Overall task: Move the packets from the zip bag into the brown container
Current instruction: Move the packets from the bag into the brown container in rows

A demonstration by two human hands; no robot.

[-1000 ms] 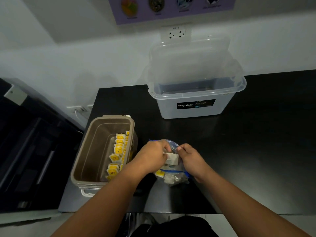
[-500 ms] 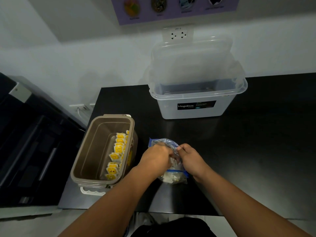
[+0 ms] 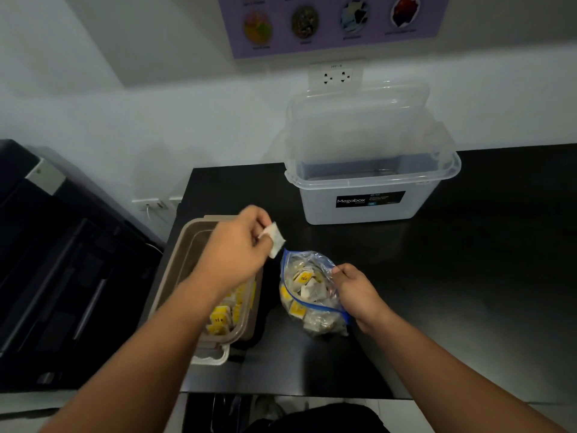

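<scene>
The packet (image 3: 274, 242) pinched in my left hand (image 3: 237, 242) is plain white. The zip bag (image 3: 324, 267) held by my right hand (image 3: 356, 292) is clear, with a blue strip along its mouth. The packets inside it (image 3: 304, 278) are white and yellow, one with dark lettering. To the left, the container (image 3: 184, 260) is dull brown with a white clasp (image 3: 215, 357) at its near end. Its row of packets (image 3: 220, 317) is yellow. The counter (image 3: 468, 276) is glossy black. The far storage box (image 3: 315, 201) is clear, its label (image 3: 370, 200) black with white lettering. The wall (image 3: 156, 120) is white, the poster (image 3: 331, 23) purple with multicoloured round pictures.
</scene>
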